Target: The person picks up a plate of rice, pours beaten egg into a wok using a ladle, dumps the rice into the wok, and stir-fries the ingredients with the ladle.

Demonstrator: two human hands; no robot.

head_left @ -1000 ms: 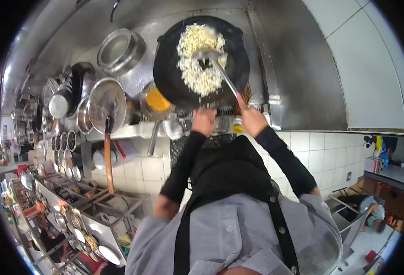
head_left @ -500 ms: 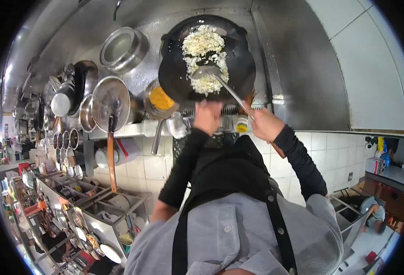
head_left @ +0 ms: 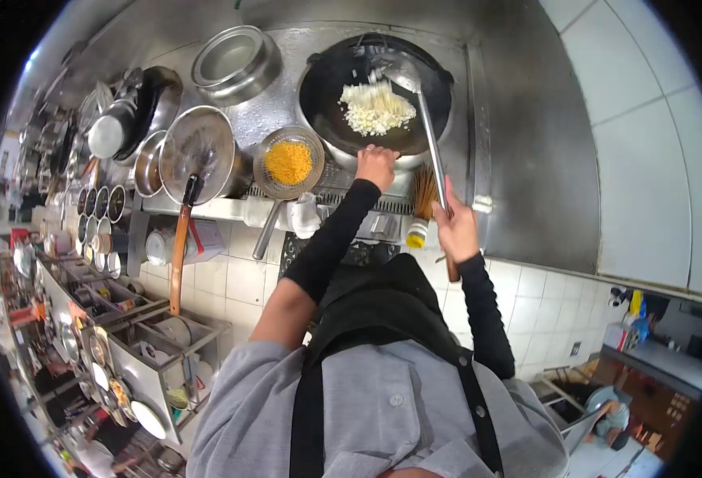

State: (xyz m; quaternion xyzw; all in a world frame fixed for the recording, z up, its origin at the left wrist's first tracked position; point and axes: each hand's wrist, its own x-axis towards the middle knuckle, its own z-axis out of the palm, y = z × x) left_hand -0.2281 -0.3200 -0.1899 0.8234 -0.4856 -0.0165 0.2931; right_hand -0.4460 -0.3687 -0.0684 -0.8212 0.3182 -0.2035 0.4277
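Note:
My left hand (head_left: 377, 166) is closed on the near rim of a dark wok (head_left: 331, 119). A heap of chopped pale food (head_left: 376, 110), white and yellowish, lies in the wok, with some bits blurred in motion. My right hand (head_left: 457, 231) grips the long handle of a ladle (head_left: 429, 123), whose wooden end sticks out below the fist. The ladle's bowl rests over the far side of the wok, beyond the heap. Left of the wok, a perforated strainer (head_left: 312, 182) holds orange-yellow shreds (head_left: 288, 163).
A bamboo brush (head_left: 425, 191) stands near my right hand by a yellow-topped container (head_left: 417, 233). A metal pot (head_left: 235, 64) and a wood-handled mesh skimmer (head_left: 198, 151) are to the left. A white cloth (head_left: 305, 215) lies on the stove edge. Another person (head_left: 610, 418) is at lower right.
The ladle has moved from the near part of the wok to its far side. Separate clumps of food now form one heap. My left hand shows clearly on the rim.

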